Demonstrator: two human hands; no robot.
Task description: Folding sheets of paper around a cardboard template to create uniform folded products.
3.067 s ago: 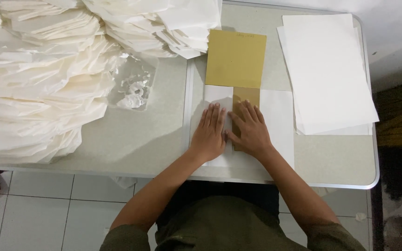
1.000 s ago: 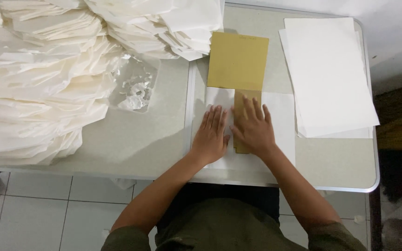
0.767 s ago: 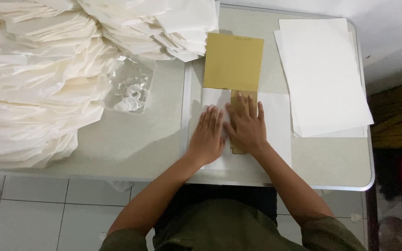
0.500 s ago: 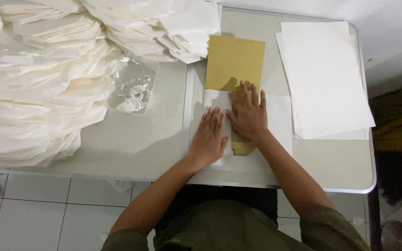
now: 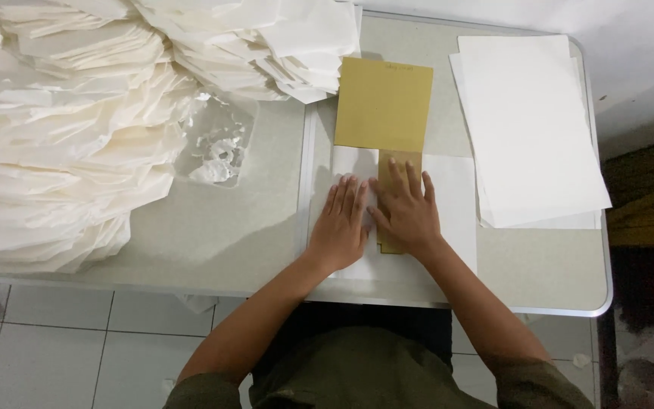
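Both hands (image 5: 376,220) press white paper (image 5: 448,197) on a grey table (image 5: 221,235).

table (image 5: 213,235) | paper heaps (image 5: 62,144) | white sheets (image 5: 531,129) | brown card (image 5: 382,106)

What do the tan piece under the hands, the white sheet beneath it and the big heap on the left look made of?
Tan piece: looks like matte kraft card, stiff and flat-edged; the right hand presses its narrow strip. White sheet: plain matte paper, lying flat under the left hand. Heap: thin, slightly translucent off-white paper, probably tissue or waxed, judging by its soft folds.
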